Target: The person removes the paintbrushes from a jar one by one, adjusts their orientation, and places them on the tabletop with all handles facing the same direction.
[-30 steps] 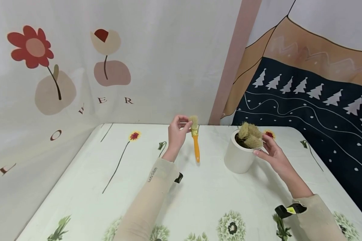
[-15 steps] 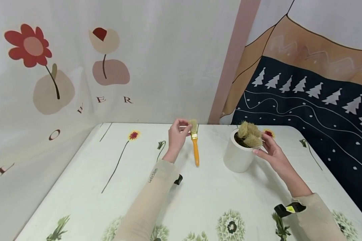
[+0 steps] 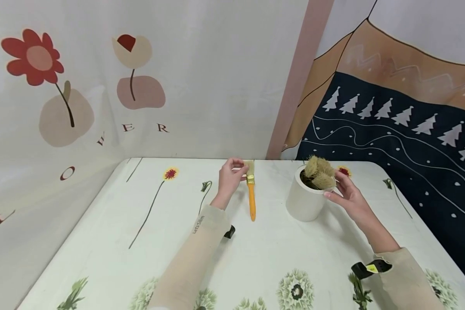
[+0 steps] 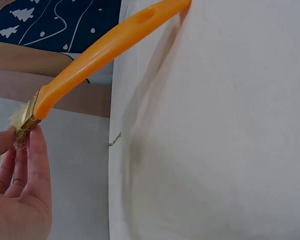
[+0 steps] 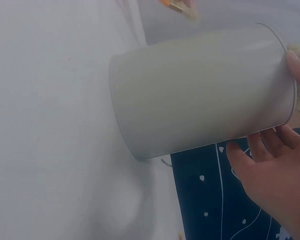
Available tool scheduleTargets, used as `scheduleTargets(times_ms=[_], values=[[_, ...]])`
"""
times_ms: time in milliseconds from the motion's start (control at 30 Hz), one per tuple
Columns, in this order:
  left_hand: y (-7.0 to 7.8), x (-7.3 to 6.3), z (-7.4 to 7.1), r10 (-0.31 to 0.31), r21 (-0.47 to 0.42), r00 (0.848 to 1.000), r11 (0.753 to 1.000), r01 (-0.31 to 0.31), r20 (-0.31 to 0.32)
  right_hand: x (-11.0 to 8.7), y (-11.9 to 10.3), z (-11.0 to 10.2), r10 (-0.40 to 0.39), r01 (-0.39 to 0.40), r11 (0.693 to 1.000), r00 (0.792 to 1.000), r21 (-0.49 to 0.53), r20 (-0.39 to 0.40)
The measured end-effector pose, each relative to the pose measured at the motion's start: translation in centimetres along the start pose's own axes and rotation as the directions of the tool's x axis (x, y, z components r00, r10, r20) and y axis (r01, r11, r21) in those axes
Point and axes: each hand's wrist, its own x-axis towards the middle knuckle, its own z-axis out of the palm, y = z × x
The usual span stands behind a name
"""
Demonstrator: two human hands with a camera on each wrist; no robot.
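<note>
My left hand pinches a paintbrush by its pale bristles, just past the gold ferrule. The orange handle hangs down, its end close to the tabletop in the head view. On the right, a white cylindrical pot stands on the table with several clumps of tan bristles sticking up from its dark inside. My right hand grips the pot at its rim, thumb on the near side and fingers behind. The right wrist view shows its smooth wall sideways.
A white flower-printed cloth covers the table. Behind it hangs a pale curtain with flower motifs, and a dark blue cloth with white trees hangs at the right. A black strap camera sits at the right wrist.
My left hand has lowered the paintbrush, so its handle end is nearer the tabletop. My right hand and the pot have stayed in place. The head view has shifted slightly.
</note>
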Motion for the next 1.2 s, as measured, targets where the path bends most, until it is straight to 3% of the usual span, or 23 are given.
scheduleTargets(times_ms=[233, 633, 1033, 1200], values=[[-0.9, 0.3, 0.2, -0.087, 0.028, 0.996, 0.996, 0.086, 0.025, 0.0, 0.0, 0.0, 0.003, -0.003, 1.0, 1.0, -0.01, -0.001], [-2.1, 0.5, 0.4, -0.168, 0.116, 0.985, 0.98, 0.165, 0.025, 0.1, 0.1, 0.0, -0.003, 0.003, 1.0, 1.0, 0.0, -0.005], [-2.6, 0.4, 0.0, -0.295, 0.166, 0.955, 0.943, 0.287, 0.023, 0.1, 0.0, 0.1, -0.006, 0.006, 1.0, 1.0, 0.003, -0.004], [-2.8, 0.4, -0.1, -0.322, 0.169, 0.947, 0.935, 0.313, 0.025, 0.0, 0.0, 0.1, 0.001, -0.001, 1.0, 1.0, 0.0, -0.007]])
